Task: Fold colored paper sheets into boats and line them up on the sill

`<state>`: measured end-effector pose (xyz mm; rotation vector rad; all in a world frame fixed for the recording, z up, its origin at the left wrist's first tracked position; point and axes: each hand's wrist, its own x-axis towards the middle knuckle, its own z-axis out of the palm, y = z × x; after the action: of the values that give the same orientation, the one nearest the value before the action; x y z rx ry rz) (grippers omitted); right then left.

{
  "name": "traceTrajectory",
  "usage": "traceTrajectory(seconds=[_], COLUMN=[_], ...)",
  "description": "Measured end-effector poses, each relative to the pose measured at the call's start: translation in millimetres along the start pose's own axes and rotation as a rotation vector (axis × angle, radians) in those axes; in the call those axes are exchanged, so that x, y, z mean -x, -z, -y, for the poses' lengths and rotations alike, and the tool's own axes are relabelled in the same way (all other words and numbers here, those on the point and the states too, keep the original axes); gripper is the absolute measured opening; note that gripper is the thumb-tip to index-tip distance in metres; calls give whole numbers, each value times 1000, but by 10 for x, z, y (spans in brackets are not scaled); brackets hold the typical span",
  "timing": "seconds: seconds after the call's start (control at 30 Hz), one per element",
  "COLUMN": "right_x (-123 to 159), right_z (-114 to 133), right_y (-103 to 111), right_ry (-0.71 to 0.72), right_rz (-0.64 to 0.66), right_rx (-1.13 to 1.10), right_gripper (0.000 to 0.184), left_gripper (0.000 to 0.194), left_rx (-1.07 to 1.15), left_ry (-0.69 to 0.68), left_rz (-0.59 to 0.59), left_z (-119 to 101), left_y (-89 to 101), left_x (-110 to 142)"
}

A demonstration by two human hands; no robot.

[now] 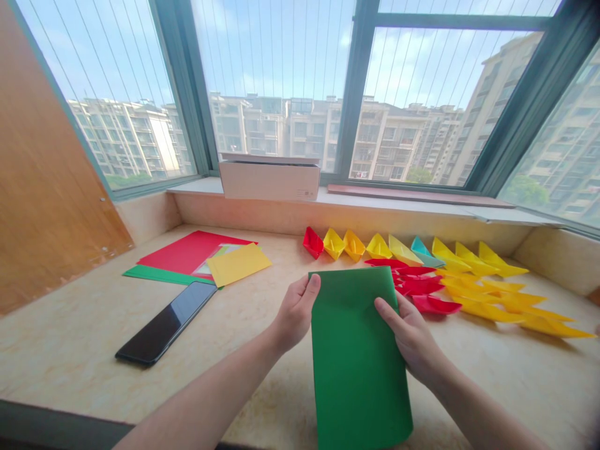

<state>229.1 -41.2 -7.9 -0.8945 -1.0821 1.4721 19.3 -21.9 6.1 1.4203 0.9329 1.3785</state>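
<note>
A sheet of green paper [359, 362], which looks folded, is held up over the front of the counter. My left hand [297, 309] pinches its upper left corner, thumb on the near face. On the opposite edge, my right hand [412, 331] grips it with the thumb in front and the fingers behind. The lower right corner curls slightly. Behind the paper lie red folded paper boats [422, 284], partly hidden by it and my right hand. Yellow paper boats [510, 300] spread out to the right.
A black phone [166, 322] lies on the stone counter [70, 350] at left. Behind it are red paper [182, 253], green paper [154, 274] and a yellow sheet [239, 265]. More boats, one teal [426, 252], line the back. A white box [269, 179] stands on the window ledge.
</note>
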Motion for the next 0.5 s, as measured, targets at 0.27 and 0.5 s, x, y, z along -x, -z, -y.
traceTrajectory(seconds=[0.27, 0.5], right_x=[-6, -45], right_z=[-31, -86], right_y=[32, 113], right_ry=[-16, 11], right_rz=[-5, -69], right_rx=[-18, 0], right_gripper=[46, 55], left_gripper=[52, 54], left_rx=[-63, -108], left_ry=[-39, -34], left_rz=[-26, -37], left_z=[1, 3], left_y=[8, 1], left_x=[0, -11])
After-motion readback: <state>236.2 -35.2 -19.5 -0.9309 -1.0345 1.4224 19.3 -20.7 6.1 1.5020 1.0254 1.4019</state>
